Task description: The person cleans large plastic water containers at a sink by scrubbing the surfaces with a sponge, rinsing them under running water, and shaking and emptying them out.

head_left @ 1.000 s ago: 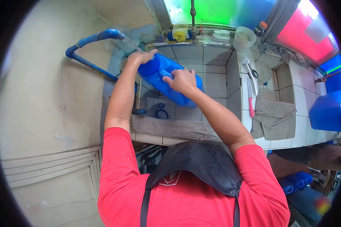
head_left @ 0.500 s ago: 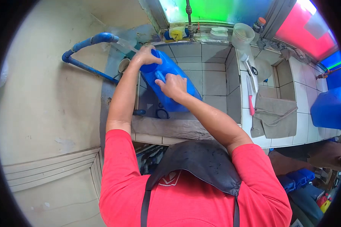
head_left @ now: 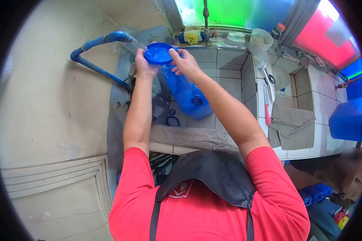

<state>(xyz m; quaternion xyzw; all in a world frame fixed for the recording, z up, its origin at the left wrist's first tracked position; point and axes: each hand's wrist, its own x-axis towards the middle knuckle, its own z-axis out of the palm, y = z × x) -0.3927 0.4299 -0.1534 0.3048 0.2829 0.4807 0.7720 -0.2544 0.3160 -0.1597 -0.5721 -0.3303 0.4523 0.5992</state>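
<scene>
My left hand grips the left edge of a round blue lid under the water running from a blue pipe. On the lid's right edge are the fingers of my right hand. Water spills off the lid. Below the lid, a large blue container lies tilted in the tiled sink, and neither hand is seen on it.
Right of the sink, a white brush, a pink-handled knife and a grey cloth lie on the tiled counter. A translucent tub stands behind. A person is at the lower right.
Both hands have left the large container and now hold the blue lid in the water. The container has settled lower in the sink. A person has come into view at the lower right.
</scene>
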